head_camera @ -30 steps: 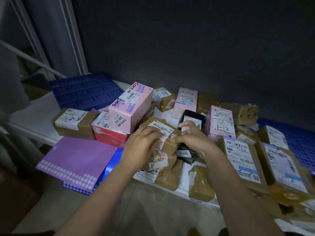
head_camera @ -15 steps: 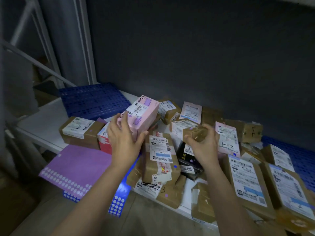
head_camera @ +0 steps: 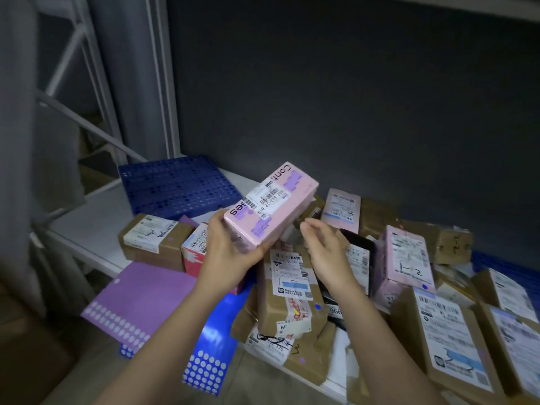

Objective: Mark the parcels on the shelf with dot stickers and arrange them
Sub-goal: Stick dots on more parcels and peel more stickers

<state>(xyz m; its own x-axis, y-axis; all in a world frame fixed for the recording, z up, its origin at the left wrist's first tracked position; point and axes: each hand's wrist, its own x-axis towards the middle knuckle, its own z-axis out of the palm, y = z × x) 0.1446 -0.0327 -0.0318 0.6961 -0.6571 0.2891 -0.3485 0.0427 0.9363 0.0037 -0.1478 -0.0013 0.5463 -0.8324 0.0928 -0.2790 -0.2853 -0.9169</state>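
Hands: left hand [head_camera: 230, 252] grips the pink parcel [head_camera: 270, 207] by its near end, raised label-up above the shelf [head_camera: 96, 229], likely for inspection; right hand [head_camera: 324, 247] hovers beside it, loosely curled, empty. Purple sticker sheet [head_camera: 140, 299] overhangs the shelf edge, within reach.

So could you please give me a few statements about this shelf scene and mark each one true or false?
1. The left hand holds the long pink box lifted above the pile. True.
2. The right hand has a grip on a brown parcel. False: it holds nothing, fingers loosely curled beside the pink box.
3. The purple sticker sheet overhangs the shelf's front edge. True.
4. The brown box on the left carries a purple dot. True.
5. The blue perforated mat is buried under parcels. False: nothing lies on the part in view.
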